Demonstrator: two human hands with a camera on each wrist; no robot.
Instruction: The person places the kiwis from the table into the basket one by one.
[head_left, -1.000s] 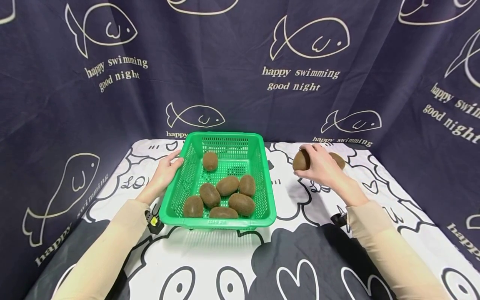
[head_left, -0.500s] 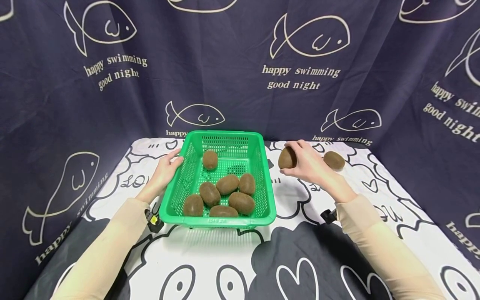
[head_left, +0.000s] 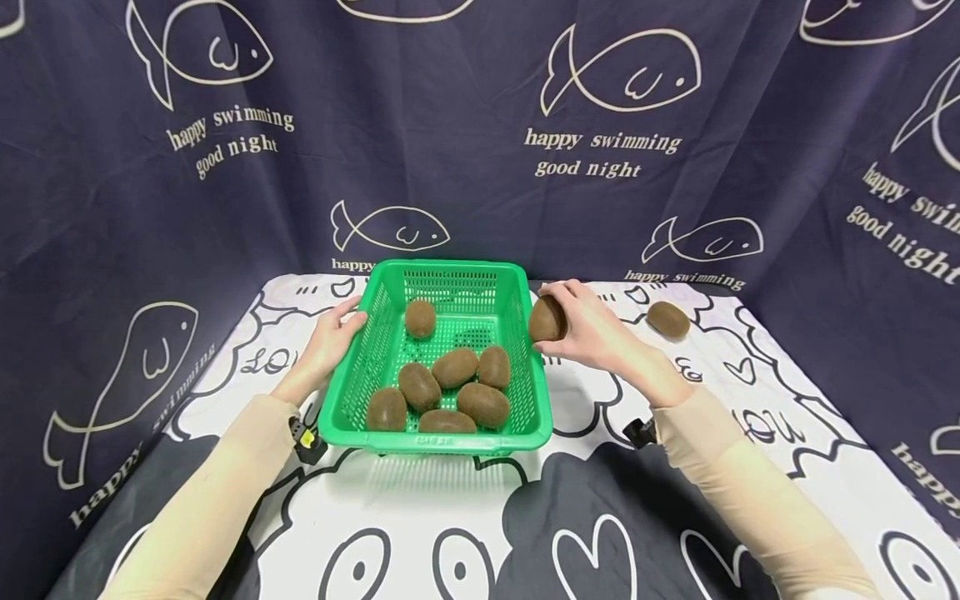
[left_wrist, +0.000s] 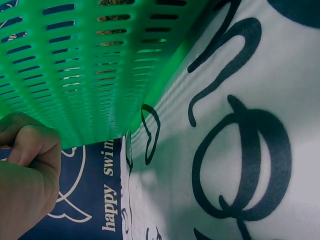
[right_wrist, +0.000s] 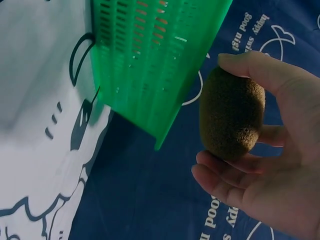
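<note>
A green plastic basket (head_left: 435, 442) with slotted walls stands on the patterned cloth, and several brown kiwis (head_left: 483, 405) lie inside it. Most are toward its near side; a single kiwi (head_left: 420, 318) sits near the far left corner. My left hand (head_left: 324, 343) grips the basket's left rim, fingers curled in the left wrist view. Just at the right rim, my right hand (head_left: 588, 329) holds a kiwi (right_wrist: 232, 114) between thumb and fingers, raised beside the basket wall in the right wrist view.
Another kiwi (head_left: 668, 321) lies on the cloth at the far right. A white and dark cloth (head_left: 420, 508) with drawings covers the table. Dark blue fish-print curtains (head_left: 480, 125) hang behind and at both sides.
My right hand has carried its kiwi leftward from the table's right side to the basket's right rim, uncovering the kiwi behind it. My left hand and the basket stay put.
</note>
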